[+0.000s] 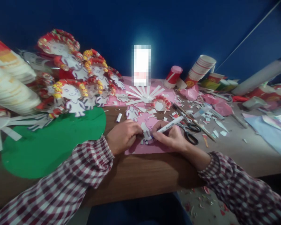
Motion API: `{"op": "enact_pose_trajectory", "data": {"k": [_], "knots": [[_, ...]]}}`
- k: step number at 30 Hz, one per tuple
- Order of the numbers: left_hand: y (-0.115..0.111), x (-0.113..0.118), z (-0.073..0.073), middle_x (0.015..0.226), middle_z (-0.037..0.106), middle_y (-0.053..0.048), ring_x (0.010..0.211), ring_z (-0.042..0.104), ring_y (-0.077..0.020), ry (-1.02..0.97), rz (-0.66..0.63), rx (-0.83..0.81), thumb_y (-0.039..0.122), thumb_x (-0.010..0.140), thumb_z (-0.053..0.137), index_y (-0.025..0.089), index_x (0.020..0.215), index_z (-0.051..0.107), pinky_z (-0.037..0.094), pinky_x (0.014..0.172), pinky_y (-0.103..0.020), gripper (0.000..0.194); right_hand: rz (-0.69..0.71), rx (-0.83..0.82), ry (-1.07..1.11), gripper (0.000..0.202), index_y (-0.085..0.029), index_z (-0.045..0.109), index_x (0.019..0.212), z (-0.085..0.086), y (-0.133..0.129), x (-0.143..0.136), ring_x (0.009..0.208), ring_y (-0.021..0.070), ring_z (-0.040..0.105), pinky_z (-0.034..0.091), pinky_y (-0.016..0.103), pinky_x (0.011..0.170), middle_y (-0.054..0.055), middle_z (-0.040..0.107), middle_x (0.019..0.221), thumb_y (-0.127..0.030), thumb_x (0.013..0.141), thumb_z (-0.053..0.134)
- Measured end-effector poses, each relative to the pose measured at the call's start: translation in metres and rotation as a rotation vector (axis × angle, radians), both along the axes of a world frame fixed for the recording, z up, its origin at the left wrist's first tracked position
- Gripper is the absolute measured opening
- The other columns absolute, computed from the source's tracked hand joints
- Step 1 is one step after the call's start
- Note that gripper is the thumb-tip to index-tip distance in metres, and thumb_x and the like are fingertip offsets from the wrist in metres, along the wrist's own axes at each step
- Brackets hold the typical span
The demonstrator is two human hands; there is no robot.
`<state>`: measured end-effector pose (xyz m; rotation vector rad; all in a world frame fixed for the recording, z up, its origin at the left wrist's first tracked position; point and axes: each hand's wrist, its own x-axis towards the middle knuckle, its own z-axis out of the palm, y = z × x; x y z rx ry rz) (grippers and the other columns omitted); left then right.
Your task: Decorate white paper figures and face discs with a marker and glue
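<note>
My right hand [170, 136] is closed round a white marker [170, 125] with lettering on its barrel, its tip low over a small white paper figure cutout [145, 132]. The cutout lies on a pink sheet [135, 150] near the table's front edge. My left hand [125, 135] has its fingers curled and pressed at the cutout's left edge, holding it against the sheet. Just behind lies another cutout [131, 113] with dark outlines. A white marker cap [119, 117] rests on the wood behind my left hand.
Black-handled scissors [191, 132], brushes [199, 125] and paper scraps lie right. A green sheet [49, 150] spreads left, below decorated paper dolls [71, 95] and stacked cups [11, 87]. More cups [200, 70] lean at back right. Paper strips [144, 95] fan out behind the cutouts.
</note>
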<state>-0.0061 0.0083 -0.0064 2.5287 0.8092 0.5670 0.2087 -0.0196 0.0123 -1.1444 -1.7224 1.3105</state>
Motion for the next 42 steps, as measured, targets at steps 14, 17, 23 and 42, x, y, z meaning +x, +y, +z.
{"op": "enact_pose_trajectory", "data": {"k": [14,17,23,42], "knots": [[0.002,0.0,0.004,0.084,0.065,-0.002,0.081,0.055,-0.0176,-0.003,0.028,-0.058,0.007,0.072,0.051,0.018,0.085,0.063,0.043,0.076,-0.03,0.02,-0.058,0.159,-0.075,0.009,-0.019,0.059,0.078,-0.002,0.0,-0.002,0.058,0.0112,0.054,0.043,0.021,0.05,0.0,0.061,0.067,-0.028,0.079,0.059],[0.002,0.0,0.003,0.087,0.065,-0.003,0.083,0.056,-0.018,-0.011,0.028,-0.044,0.008,0.073,0.051,0.019,0.089,0.062,0.043,0.077,-0.03,0.023,-0.098,0.208,-0.074,0.007,-0.019,0.058,0.082,-0.003,-0.002,-0.002,0.057,0.0104,0.054,0.042,0.02,0.049,-0.001,0.061,0.069,-0.024,0.077,0.06],[0.0,-0.001,0.002,0.091,0.066,-0.004,0.086,0.06,-0.018,-0.075,0.102,-0.089,0.007,0.071,0.051,0.018,0.108,0.052,0.046,0.074,-0.029,0.038,-0.177,0.079,0.081,0.013,-0.02,0.052,0.077,0.001,-0.004,-0.005,0.047,0.0088,0.047,0.038,0.02,0.044,-0.004,0.052,0.057,-0.028,0.075,0.061],[-0.001,-0.009,0.012,0.085,0.065,-0.004,0.081,0.058,-0.0182,-0.304,0.516,0.28,0.017,0.084,0.049,0.019,0.092,0.058,0.046,0.077,-0.035,0.012,-0.33,-0.062,0.33,0.026,-0.021,0.049,0.076,-0.02,0.014,0.008,0.04,0.0068,0.036,0.032,0.018,0.036,-0.007,0.042,0.053,-0.043,0.082,0.061]]}}
